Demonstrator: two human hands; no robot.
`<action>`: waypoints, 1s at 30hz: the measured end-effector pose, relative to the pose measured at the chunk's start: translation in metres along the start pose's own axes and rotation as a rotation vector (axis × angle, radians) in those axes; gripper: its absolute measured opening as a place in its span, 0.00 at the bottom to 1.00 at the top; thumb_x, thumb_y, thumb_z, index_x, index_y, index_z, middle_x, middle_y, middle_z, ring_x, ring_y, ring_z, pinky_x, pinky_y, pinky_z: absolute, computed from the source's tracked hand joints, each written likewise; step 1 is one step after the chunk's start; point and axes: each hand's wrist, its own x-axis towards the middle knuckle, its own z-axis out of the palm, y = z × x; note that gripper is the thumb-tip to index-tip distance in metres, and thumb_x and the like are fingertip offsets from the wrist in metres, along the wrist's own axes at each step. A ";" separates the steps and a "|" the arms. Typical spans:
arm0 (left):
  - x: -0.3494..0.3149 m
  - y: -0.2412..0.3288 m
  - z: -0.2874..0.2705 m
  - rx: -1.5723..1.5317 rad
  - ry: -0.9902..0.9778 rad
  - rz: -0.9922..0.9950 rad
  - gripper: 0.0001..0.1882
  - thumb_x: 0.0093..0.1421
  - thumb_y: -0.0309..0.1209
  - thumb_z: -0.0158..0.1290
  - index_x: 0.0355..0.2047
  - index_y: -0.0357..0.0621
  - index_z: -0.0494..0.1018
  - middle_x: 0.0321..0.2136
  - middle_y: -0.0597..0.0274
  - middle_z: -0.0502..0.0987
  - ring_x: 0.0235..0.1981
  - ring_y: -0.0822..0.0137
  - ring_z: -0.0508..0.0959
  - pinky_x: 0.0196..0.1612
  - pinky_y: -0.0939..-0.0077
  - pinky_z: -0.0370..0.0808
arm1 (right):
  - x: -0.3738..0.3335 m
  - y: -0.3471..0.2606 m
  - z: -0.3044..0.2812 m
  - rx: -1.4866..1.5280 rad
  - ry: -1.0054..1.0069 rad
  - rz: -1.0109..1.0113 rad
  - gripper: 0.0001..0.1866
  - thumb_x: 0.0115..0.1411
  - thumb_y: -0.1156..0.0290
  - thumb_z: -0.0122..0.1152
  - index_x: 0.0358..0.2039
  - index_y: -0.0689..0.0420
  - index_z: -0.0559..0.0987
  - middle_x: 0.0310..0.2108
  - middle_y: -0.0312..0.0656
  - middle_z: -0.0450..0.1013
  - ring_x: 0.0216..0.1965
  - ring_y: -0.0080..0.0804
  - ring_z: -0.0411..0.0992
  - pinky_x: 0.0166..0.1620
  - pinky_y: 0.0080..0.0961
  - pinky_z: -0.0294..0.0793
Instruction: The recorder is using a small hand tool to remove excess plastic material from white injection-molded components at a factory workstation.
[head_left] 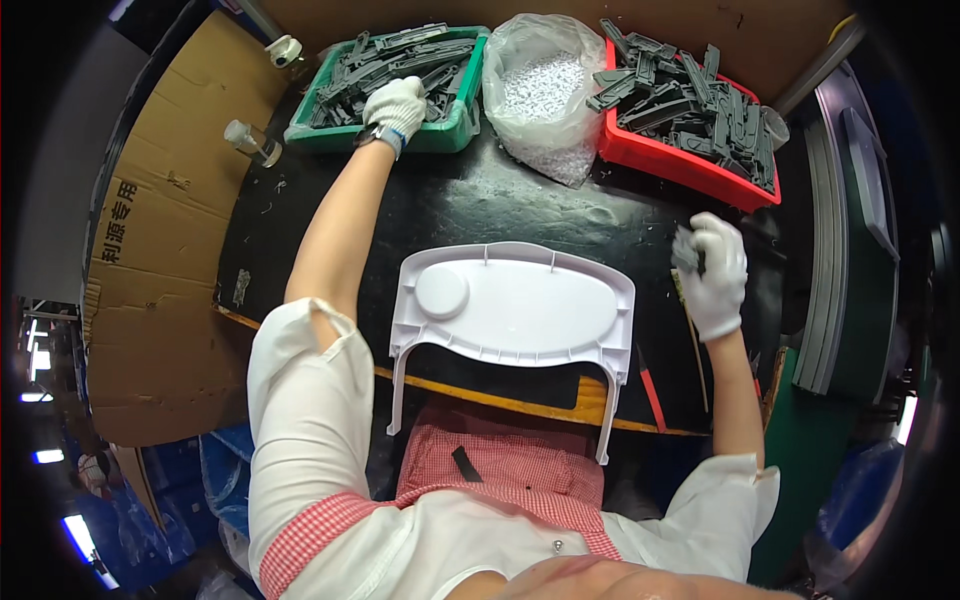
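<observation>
My left hand [396,106], in a white knit glove, reaches over the near edge of the green bin [400,140] at the back left. It rests on the dark grey plastic parts [350,80] heaped there; its fingertips are hidden, so whether it grips one cannot be seen. Over the right side of the table, my gloved right hand [717,275] is closed on a small grey plastic part [686,250], partly covered by the fingers. Between my arms lies a white plastic tray [530,305] with an oval recess, a round recess and two legs pointing toward me.
A clear bag of small white pieces [545,90] stands between the green bin and a red bin [690,175] of similar grey parts. Bottles [252,143] stand at the left beside a cardboard wall [165,220]. A red-handled strip [651,400] lies near the front edge.
</observation>
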 end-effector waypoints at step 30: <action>-0.390 -0.015 -0.085 -1.905 -0.584 -0.595 0.14 0.67 0.28 0.49 0.52 0.45 0.67 0.29 0.68 0.70 0.22 0.80 0.69 0.25 0.88 0.69 | -0.109 -0.167 -0.052 -0.344 -0.989 0.761 0.34 0.64 0.66 0.45 0.71 0.48 0.52 0.27 0.55 0.78 0.30 0.54 0.79 0.35 0.50 0.76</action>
